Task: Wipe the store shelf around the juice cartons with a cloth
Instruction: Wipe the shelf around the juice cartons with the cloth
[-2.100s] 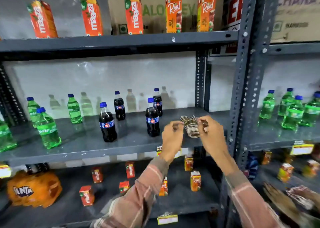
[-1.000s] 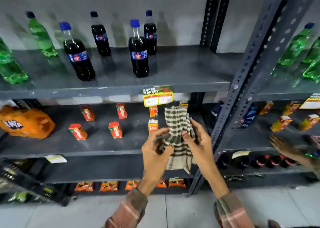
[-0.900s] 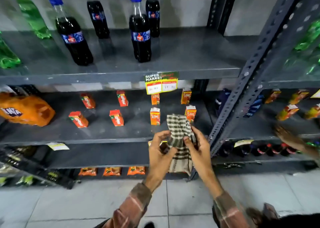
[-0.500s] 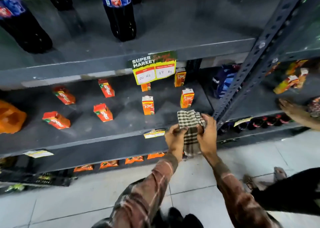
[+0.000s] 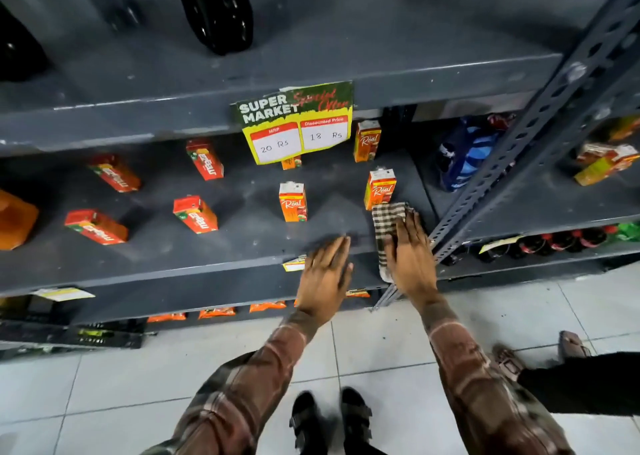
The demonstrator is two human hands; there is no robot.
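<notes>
A checked cloth (image 5: 387, 222) lies on the grey shelf (image 5: 242, 240) near its right front corner, partly hanging over the edge. My right hand (image 5: 410, 255) presses flat on the cloth. My left hand (image 5: 325, 274) rests flat on the shelf's front edge beside it, fingers spread, holding nothing. Two upright orange Real cartons stand close: one (image 5: 379, 188) touches the cloth's far end, another (image 5: 292, 201) is to its left. Red Maaza cartons (image 5: 195, 214) lie further left.
A price tag (image 5: 294, 125) hangs from the shelf above, with a dark bottle (image 5: 218, 11) standing on that shelf. A slotted metal upright (image 5: 512, 163) runs just right of my right hand. Another person's leg (image 5: 581, 382) is at the lower right.
The view dropped from the bottle shelf to the carton shelf. Both hands held the cloth in the air; now the cloth lies on the shelf under my right hand and my left hand has let go.
</notes>
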